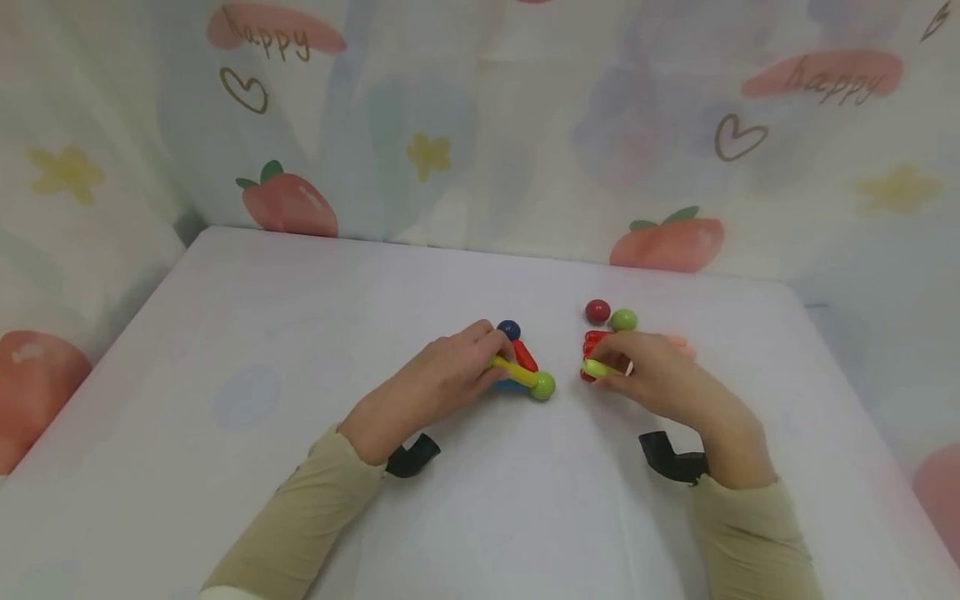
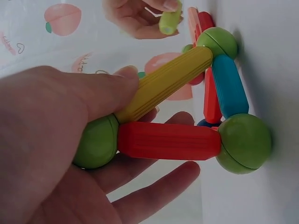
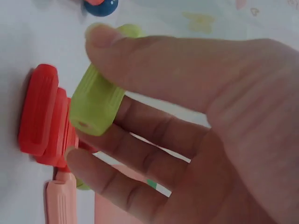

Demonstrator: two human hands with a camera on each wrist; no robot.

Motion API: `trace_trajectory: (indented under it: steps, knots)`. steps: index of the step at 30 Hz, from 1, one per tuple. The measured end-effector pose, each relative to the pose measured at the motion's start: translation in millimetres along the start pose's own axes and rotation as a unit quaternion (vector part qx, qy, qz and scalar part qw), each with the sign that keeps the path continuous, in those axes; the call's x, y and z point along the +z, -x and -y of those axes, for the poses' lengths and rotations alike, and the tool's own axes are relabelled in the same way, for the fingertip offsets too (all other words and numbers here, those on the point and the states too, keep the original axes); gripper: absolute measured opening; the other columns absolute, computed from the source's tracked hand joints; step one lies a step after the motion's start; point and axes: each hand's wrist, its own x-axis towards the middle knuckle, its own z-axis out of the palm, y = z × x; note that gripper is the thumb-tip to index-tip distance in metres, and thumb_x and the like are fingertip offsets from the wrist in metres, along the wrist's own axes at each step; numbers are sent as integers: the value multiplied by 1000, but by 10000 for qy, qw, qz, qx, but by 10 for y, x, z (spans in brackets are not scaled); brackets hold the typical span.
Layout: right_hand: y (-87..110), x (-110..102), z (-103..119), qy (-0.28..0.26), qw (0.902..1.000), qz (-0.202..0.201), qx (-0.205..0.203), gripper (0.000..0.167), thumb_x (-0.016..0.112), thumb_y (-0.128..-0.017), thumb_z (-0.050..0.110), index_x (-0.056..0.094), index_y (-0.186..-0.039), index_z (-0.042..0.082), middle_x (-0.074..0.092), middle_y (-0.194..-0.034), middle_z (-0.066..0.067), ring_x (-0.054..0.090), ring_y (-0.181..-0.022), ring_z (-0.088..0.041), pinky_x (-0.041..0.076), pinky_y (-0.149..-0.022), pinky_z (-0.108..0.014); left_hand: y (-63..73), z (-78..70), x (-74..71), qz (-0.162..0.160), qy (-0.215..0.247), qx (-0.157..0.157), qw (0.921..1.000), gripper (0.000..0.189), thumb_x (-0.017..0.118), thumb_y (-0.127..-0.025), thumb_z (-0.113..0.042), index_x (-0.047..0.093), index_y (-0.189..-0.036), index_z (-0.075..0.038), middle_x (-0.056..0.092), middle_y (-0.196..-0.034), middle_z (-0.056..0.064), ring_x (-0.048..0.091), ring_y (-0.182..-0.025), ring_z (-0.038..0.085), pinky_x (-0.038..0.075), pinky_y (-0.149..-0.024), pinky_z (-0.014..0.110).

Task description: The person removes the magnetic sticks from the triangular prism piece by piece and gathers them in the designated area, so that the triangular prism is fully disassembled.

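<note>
My left hand (image 1: 450, 367) pinches a yellow rod (image 2: 166, 81) by its end next to a green ball (image 2: 96, 142). This rod is part of a joined frame of rods and balls on the table. A red rod (image 2: 168, 141) runs from the held ball to a lower green ball (image 2: 245, 143). Between that ball and another green ball (image 2: 218, 42) lies a teal rod (image 2: 230, 86). A blue ball (image 1: 508, 330) sits at the far corner. My right hand (image 1: 667, 375) holds a light green rod (image 3: 96, 100) between thumb and fingers, above several red rods (image 3: 39, 109).
Beyond the right hand, a dark red ball (image 1: 597, 312) and a loose green ball (image 1: 624, 320) rest on the white table (image 1: 480, 517). Pink rods (image 3: 60, 203) lie beside the red ones. A black curved piece (image 1: 673, 458) shows by the right wrist. A printed curtain (image 1: 510, 125) hangs behind.
</note>
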Motion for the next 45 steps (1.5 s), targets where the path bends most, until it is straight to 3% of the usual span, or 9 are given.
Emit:
trace_trajectory:
  steps: [7, 11, 14, 19, 26, 31, 35, 40, 45]
  knots:
    - [-46, 53, -25, 215, 9975, 403, 541, 22, 77, -85, 11, 67, -105, 9, 64, -86, -1, 57, -83, -18, 54, -74, -34, 40, -27, -93, 634, 394, -154, 9971, 23, 65, -97, -20, 61, -119, -12, 60, -109, 0, 58, -89, 12, 53, -79, 25]
    - [-75, 71, -8, 197, 9968, 507, 584, 18, 76, -86, 10, 65, -100, 8, 62, -81, -2, 56, -79, -18, 51, -68, -29, 61, -34, -170, 1113, 726, -279, 9907, 26, 64, -97, -19, 63, -122, -12, 63, -110, 0, 57, -94, 12, 52, -82, 26]
    - [-81, 85, 3, 210, 9955, 558, 738, 19, 76, -86, 11, 67, -102, 8, 64, -86, -4, 57, -83, -20, 53, -68, -29, 79, -25, -207, 1447, 912, -381, 9845, 27, 62, -98, -16, 63, -125, -11, 63, -115, 1, 57, -98, 13, 52, -86, 26]
    - [-90, 108, -2, 392, 9933, 540, 949, 20, 75, -85, 7, 67, -102, 8, 61, -95, -8, 55, -92, -25, 54, -70, -31, 99, 26, -256, 1752, 768, -667, 9793, 30, 59, -97, -7, 64, -127, -8, 62, -128, 5, 57, -109, 18, 52, -97, 31]
    - [-110, 157, -17, 478, 9946, 452, 799, 17, 77, -83, 5, 67, -97, 6, 59, -85, -5, 55, -84, -21, 52, -67, -28, 134, 108, -225, 1812, 126, -1084, 9774, 40, 56, -99, -4, 54, -138, -9, 53, -141, 9, 54, -122, 23, 49, -106, 37]
    - [-119, 171, -12, 468, 9941, 465, 861, 16, 76, -84, 5, 67, -97, 8, 59, -86, -5, 54, -87, -22, 52, -68, -29, 128, 167, -135, 1674, -248, -1439, 9750, 49, 55, -100, -6, 44, -147, -16, 49, -145, 10, 52, -127, 26, 50, -105, 41]
    - [-112, 157, -12, 453, 9946, 452, 821, 16, 76, -85, 7, 67, -98, 8, 59, -84, -4, 55, -85, -21, 53, -68, -29, 110, 220, -64, 1553, -600, -1525, 9742, 55, 57, -99, -8, 39, -150, -18, 46, -148, 11, 47, -134, 29, 47, -108, 45]
    - [-108, 161, 18, 354, 9988, -31, 342, 16, 75, -86, 5, 67, -99, 7, 61, -85, -3, 56, -83, -19, 54, -71, -31, 124, 275, -19, 1620, -735, -1889, 9658, 65, 64, -97, -14, 34, -154, -18, 34, -157, 14, 29, -146, 37, 35, -114, 58]
    - [-187, 282, 137, 319, 9976, -576, -203, 26, 72, -87, 3, 66, -112, 7, 63, -106, -9, 58, -94, -23, 58, -83, -40, 112, 311, -1, 1730, -789, -2240, 9559, 78, 74, -90, -22, 32, -155, -16, 32, -158, 14, 27, -147, 38, 31, -116, 59]
